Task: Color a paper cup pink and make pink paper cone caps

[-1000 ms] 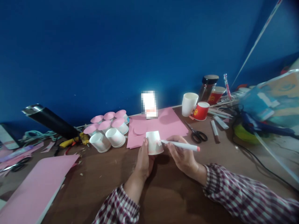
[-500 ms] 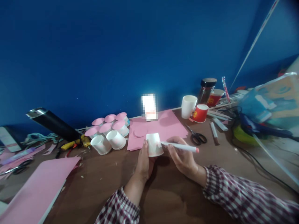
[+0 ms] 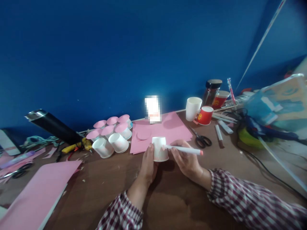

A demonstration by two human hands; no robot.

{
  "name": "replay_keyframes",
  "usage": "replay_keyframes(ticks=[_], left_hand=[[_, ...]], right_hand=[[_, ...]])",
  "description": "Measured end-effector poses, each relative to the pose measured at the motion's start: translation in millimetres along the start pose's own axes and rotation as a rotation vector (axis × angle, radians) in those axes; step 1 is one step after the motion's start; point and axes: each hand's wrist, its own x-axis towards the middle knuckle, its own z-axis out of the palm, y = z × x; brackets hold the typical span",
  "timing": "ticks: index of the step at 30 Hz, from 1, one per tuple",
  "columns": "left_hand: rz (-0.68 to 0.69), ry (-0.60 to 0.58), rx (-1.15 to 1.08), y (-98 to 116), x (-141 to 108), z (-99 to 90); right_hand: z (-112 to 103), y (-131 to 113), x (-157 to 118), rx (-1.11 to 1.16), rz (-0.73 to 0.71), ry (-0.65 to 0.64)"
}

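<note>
The left hand (image 3: 146, 165) holds the white cup (image 3: 159, 152), apparently steadying its right side for the marker (image 3: 188, 149) pinched in the right hand (image 3: 189, 166).

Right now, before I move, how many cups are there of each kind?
Pink-topped cups: 6
Small open white cups: 2
Tall white cup: 1
Red cups: 2
Held cup: 1
Total: 12
Any cups stacked inside others are hidden.
</note>
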Motion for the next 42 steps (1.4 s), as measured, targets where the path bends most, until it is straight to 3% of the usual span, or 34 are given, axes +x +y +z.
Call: replay_keyframes(ticks=[21, 42], left_hand=[[0.01, -0.008, 0.028, -0.6, -0.9, 0.4], [0.034, 0.002, 0.058, -2.4, 0.7, -1.2]], right_hand=[[0.6, 13.5, -7.5, 0.037, 0.086, -0.046], [-0.7, 7.6, -5.6, -0.056, 0.042, -0.07]])
